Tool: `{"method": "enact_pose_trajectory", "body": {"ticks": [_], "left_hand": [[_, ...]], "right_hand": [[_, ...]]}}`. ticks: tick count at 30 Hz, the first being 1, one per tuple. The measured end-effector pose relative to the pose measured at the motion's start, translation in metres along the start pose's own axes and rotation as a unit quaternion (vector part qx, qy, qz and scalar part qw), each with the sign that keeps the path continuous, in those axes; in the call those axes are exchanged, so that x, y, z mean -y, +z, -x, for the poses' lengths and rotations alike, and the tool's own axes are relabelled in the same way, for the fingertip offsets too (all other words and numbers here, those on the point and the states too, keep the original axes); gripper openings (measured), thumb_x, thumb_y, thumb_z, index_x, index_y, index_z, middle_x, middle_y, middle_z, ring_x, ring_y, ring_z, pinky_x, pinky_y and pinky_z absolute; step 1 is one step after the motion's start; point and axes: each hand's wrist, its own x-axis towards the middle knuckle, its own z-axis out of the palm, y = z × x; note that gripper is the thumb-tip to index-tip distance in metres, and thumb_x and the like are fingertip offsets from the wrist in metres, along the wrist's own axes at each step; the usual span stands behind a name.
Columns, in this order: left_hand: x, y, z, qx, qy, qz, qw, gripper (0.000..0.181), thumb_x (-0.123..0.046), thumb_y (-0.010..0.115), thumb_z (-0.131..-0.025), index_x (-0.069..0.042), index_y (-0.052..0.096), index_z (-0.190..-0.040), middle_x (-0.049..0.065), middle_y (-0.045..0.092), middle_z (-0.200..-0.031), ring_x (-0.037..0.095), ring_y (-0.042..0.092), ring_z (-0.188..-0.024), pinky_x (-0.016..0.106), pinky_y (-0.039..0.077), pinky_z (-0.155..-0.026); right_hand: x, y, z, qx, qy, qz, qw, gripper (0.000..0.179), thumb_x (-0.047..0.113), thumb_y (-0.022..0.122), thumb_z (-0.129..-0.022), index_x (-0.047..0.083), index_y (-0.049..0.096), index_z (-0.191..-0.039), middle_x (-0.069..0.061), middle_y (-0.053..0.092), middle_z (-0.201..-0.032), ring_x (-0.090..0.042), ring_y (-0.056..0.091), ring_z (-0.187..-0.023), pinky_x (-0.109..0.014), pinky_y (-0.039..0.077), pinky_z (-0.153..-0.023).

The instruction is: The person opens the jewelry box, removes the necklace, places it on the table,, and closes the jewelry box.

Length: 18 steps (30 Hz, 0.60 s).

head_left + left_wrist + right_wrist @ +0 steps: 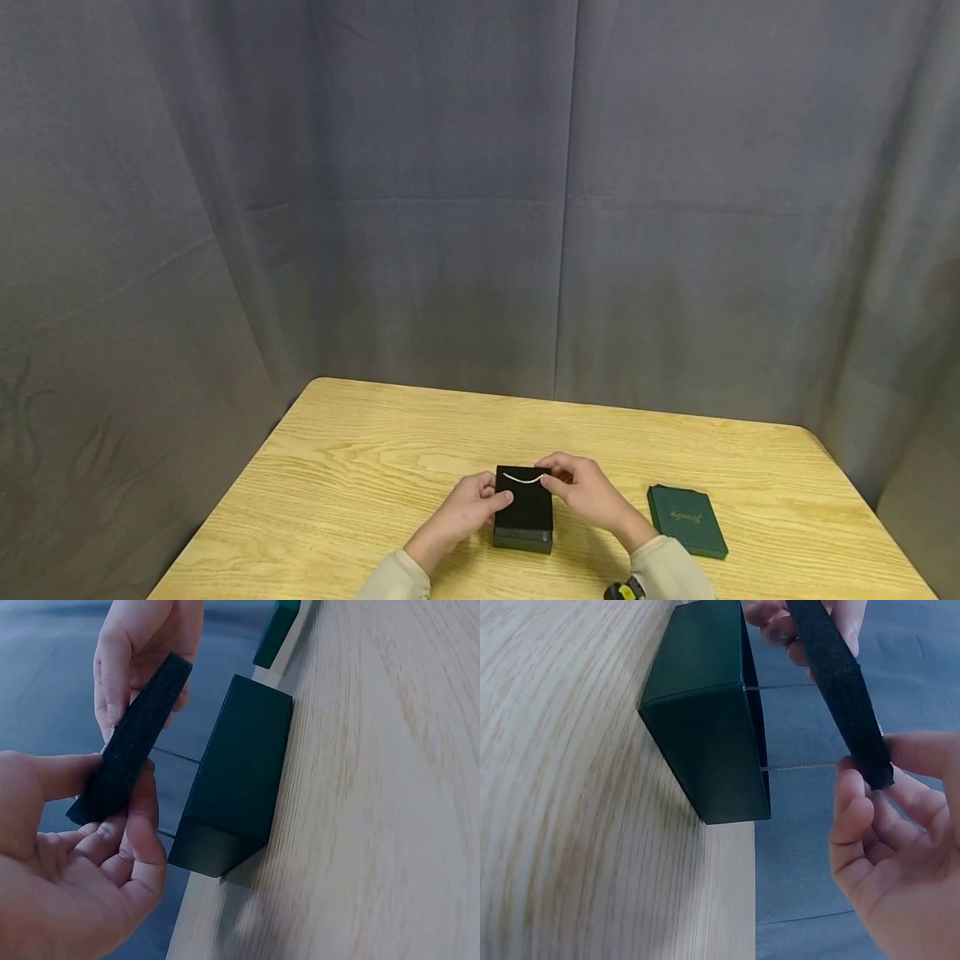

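A black foam pad is held above a dark green box on the table. My left hand pinches one side of it, thumb on the top face. My right hand pinches the opposite side near the far corner. A silver chain crosses the pad's top face in a shallow curve. In the wrist views the pad is apart from the box, and two thin chain strands run between them. The inside of the box is hidden.
A green box lid with gold lettering lies flat to the right of my right hand. The wooden table extends around the box. Grey curtains hang behind and on both sides. A dark watch-like band shows by the right sleeve.
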Motion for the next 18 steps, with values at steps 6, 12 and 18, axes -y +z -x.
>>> {"method": "enact_pose_trajectory", "body": {"ticks": [6,12,18], "left_hand": [[0.0071,-0.0007,-0.0031,0.007,-0.001,0.021,0.9997,0.015,-0.01,0.057,-0.094,0.003,0.058,-0.1,0.01,0.069,-0.088,0.014,0.063,-0.078,0.031,0.05,-0.071],[0.0062,0.0014,-0.003,0.001,0.0,0.013,0.9999,0.016,-0.01,0.057,-0.095,0.004,0.058,-0.102,0.011,0.069,-0.089,0.014,0.063,-0.078,0.03,0.049,-0.07],[0.0066,0.0027,-0.0033,-0.004,0.004,0.008,0.9999,0.017,-0.01,0.056,-0.095,0.005,0.058,-0.103,0.015,0.069,-0.09,0.016,0.061,-0.078,0.03,0.047,-0.068]], "right_hand": [[-0.0013,0.0007,0.0012,-0.016,-0.009,0.033,0.9993,0.017,0.011,0.064,-0.09,0.008,0.068,-0.106,-0.001,0.065,-0.1,-0.015,0.057,-0.079,-0.027,0.048,-0.066],[-0.0031,0.0022,0.0015,-0.044,-0.023,0.042,0.9979,0.009,0.012,0.066,-0.089,0.012,0.065,-0.097,0.004,0.064,-0.087,-0.013,0.058,-0.076,-0.027,0.048,-0.066],[-0.0046,0.0017,0.0022,-0.056,-0.03,0.025,0.9977,0.009,0.014,0.068,-0.088,0.01,0.06,-0.089,0.005,0.061,-0.079,-0.012,0.057,-0.072,-0.027,0.048,-0.064]]}}
